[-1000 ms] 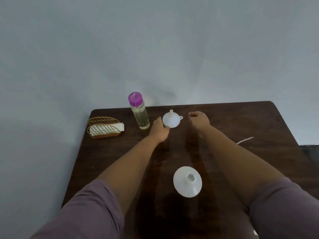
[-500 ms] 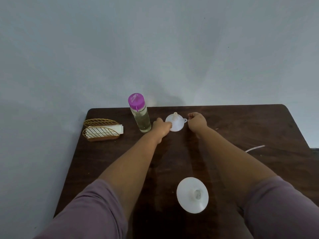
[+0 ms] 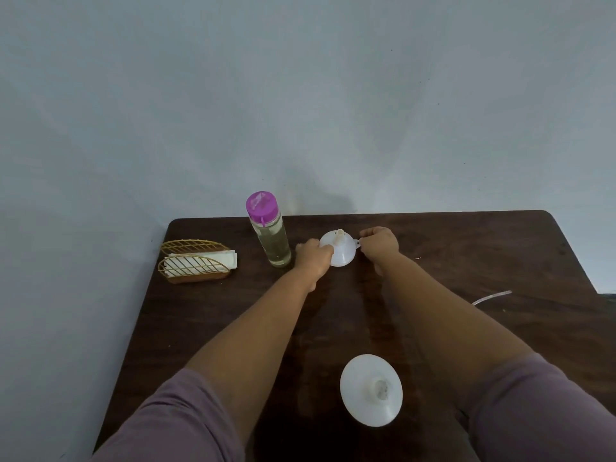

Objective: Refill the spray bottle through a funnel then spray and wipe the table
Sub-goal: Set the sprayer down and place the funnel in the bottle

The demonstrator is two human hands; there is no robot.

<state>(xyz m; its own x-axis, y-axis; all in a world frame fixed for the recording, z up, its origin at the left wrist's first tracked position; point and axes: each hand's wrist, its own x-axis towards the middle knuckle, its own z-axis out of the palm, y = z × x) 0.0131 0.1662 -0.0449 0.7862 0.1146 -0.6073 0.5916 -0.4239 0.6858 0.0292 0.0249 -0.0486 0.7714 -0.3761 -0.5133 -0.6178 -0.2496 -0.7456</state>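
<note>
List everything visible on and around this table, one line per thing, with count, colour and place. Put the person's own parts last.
table: one, dark brown wood, against the wall
bottle: one, clear with pale yellowish liquid and a purple cap, upright at the back, left of centre
small funnel: one, white, spout up, at the back centre between the hands
large funnel: one, white, spout up, near edge
napkin holder: one, gold wire on a brown base, holding white napkins, back left
thin tube: one, white, lying on the right
wall: grey, behind
sleeves: two, mauve, bottom corners
left hand: pinches the small funnel's rim
right hand: pinches its tab
</note>
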